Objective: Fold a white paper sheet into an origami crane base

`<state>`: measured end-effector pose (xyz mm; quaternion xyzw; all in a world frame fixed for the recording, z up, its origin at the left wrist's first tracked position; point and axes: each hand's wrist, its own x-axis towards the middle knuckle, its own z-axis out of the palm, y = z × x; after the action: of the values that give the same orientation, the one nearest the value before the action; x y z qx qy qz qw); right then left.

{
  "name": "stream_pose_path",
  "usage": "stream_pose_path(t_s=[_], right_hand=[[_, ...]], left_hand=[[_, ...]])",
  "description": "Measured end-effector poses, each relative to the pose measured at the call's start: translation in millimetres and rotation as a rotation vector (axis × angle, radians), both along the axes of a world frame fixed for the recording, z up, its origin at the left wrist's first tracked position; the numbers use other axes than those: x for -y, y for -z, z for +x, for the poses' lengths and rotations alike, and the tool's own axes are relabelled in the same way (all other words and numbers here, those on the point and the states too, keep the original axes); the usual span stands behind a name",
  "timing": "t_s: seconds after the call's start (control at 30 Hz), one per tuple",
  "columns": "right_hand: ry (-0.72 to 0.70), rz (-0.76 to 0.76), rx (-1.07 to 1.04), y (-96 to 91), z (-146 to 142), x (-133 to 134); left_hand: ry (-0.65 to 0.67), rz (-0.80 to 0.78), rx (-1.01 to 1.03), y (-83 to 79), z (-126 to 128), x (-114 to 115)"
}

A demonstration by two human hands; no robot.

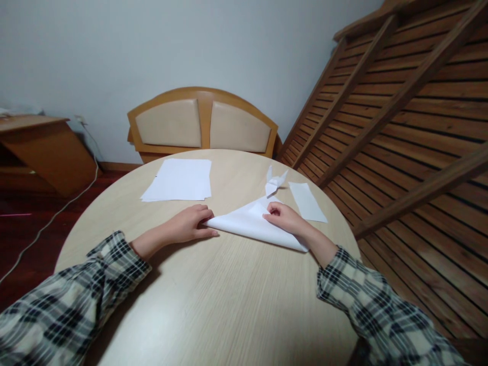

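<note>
A white sheet of paper [247, 223], folded over into a triangle, lies on the round table with its long rounded fold towards me. My left hand [190, 222] holds its left corner, the tip sitting between thumb and fingers. Over the right part of the sheet, my right hand [284, 216] has its fingers curled and pinched at the upper layer; the exact grip is partly hidden. Just beyond the triangle's top point stands a folded white paper crane [273, 181]. To the right of it rests a narrow strip of white paper [308, 202].
A loose stack of white paper [179, 179] lies at the far left of the round wooden table [213, 305]. Behind the table stands a padded wooden headboard [206, 122]. Slatted wooden boards [412, 127] lean at the right. A cable [57, 211] trails near the desk [41, 147] at left.
</note>
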<state>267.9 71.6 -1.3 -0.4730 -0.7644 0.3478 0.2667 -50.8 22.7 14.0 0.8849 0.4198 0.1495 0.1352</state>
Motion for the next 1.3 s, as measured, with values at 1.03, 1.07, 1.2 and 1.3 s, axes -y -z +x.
stream_pose_path(t_s=[1.03,1.07,1.2,1.3], right_hand=[[0.18,-0.011,-0.07,10.2,-32.3,29.5],[0.187,0.0,-0.088,11.3,-35.4,33.5],[0.198,-0.001,-0.129,13.5,-47.3,50.1],[0.195,0.008,-0.159,14.3,-53.7,58.9]], left_hand=[[-0.537,-0.586,1.131,8.8,19.1,-5.5],[-0.55,-0.595,1.24,7.5,22.8,-4.2],[-0.592,-0.596,1.504,3.0,32.4,1.4],[-0.528,-0.68,1.513,1.0,35.4,5.4]])
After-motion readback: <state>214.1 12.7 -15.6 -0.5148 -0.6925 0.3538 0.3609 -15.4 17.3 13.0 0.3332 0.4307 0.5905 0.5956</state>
